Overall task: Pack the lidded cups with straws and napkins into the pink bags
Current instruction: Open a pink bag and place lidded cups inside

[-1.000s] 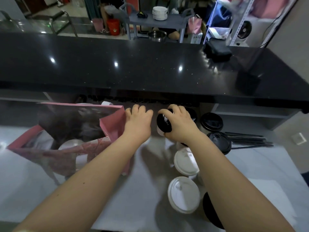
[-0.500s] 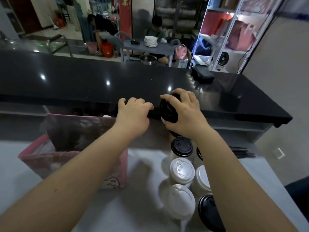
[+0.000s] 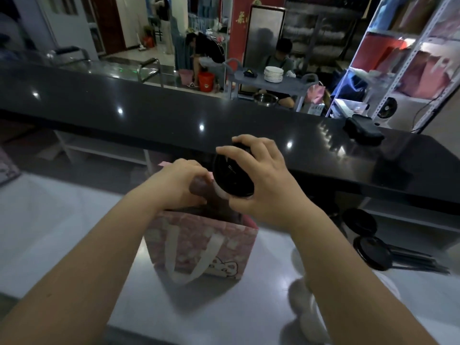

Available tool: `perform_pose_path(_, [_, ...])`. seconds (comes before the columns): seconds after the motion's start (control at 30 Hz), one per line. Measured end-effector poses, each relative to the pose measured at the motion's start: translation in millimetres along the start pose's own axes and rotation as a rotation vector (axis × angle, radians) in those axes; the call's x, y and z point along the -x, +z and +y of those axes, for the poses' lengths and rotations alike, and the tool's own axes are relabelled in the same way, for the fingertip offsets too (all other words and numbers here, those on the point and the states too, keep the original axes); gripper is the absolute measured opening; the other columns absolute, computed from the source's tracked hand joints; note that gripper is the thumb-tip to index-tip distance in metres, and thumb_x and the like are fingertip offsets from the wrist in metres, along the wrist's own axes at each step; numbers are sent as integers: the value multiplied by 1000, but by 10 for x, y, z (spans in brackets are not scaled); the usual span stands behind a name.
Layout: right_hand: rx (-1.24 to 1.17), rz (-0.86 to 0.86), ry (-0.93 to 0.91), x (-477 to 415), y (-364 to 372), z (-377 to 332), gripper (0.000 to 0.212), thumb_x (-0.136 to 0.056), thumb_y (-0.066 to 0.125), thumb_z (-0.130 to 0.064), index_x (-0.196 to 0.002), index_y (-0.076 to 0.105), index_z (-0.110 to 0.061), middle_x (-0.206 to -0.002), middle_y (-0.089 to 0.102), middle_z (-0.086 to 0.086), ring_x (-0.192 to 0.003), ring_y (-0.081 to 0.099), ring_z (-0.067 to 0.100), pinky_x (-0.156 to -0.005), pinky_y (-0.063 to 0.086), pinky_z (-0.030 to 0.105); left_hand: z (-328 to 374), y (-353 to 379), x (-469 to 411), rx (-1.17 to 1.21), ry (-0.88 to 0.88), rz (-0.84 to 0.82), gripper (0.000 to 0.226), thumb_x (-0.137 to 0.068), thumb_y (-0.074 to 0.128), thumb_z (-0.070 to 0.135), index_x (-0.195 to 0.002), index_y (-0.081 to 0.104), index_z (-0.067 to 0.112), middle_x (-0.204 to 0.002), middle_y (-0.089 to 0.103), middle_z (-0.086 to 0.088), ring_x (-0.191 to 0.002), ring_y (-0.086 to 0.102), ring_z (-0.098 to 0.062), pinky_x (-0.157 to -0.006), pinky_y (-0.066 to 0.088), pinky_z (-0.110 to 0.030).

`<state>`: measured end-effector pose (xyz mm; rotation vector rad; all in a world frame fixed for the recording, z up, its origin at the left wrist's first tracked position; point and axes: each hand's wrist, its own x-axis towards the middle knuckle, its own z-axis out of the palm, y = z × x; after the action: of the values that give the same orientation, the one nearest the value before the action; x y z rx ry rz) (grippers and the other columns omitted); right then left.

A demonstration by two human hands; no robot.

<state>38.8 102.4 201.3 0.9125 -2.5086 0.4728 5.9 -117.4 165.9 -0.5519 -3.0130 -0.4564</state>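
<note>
A pink patterned bag (image 3: 199, 245) with white handles stands upright on the pale table. My left hand (image 3: 179, 180) grips the bag's far rim, fingers curled over it. My right hand (image 3: 258, 180) holds a black-lidded cup (image 3: 231, 175) tilted just above the bag's opening, fingers wrapped round the lid. More cups stand to the right: two black-lidded cups (image 3: 373, 252) and blurred white-lidded cups (image 3: 306, 310) partly hidden behind my right forearm. Black straws (image 3: 418, 260) lie beyond them. No napkins can be made out.
A long glossy black counter (image 3: 149, 115) runs across behind the table, with a black pouch (image 3: 363, 130) on it. Beyond are people, a grey cart with stacked plates (image 3: 273, 73), and shelving (image 3: 410, 58) at the right.
My right hand has carried the black-lidded cup left to above the bag's mouth. My left hand has drawn the bag upright and toward the centre. The camera view has lifted.
</note>
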Motion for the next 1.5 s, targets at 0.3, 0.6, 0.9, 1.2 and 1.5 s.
perform_pose_path(0.3, [23,-19,161,-98,370,-184,72,-70,72,-41,-136,45,-30,-137,39,1,-125,29,25,-104,32,42,-315,47,61,-37,92,-37,65,-70,78,53,-128,53,40,-119,52,12,-112,43,-13,-96,45,-37])
perform_pose_path(0.6, [-19,-327,295,-116,850,-244,77,-72,72,-46,-138,34,-38,-133,37,-8,-119,31,17,-98,42,35,-491,239,101,-157,108,-188,118,-60,61,76,-153,4,33,-164,-2,0,-145,-30,-23,-119,-2,-60])
perform_pose_path(0.9, [428,-510,375,-74,1118,-219,82,-78,73,-28,-145,25,-28,-137,35,9,-119,38,31,-97,39,42,-388,453,133,-352,178,-205,136,-57,67,81,-155,-10,28,-162,-17,-12,-137,-41,-36,-111,-17,-63])
perform_pose_path(1.2, [185,-710,469,-44,1378,-173,81,-76,74,-26,-143,29,-30,-127,37,8,-112,43,32,-89,42,39,-539,451,238,-349,209,-190,137,-53,51,92,-154,-12,24,-164,-6,-11,-138,-42,-29,-110,-24,-59])
perform_pose_path(1.5, [142,-709,505,9,1400,-202,86,-74,76,-29,-144,27,-37,-134,33,5,-121,37,31,-92,41,41,-609,317,299,-137,244,-197,134,-49,50,93,-152,-14,37,-164,-12,3,-136,-45,-17,-114,-22,-53])
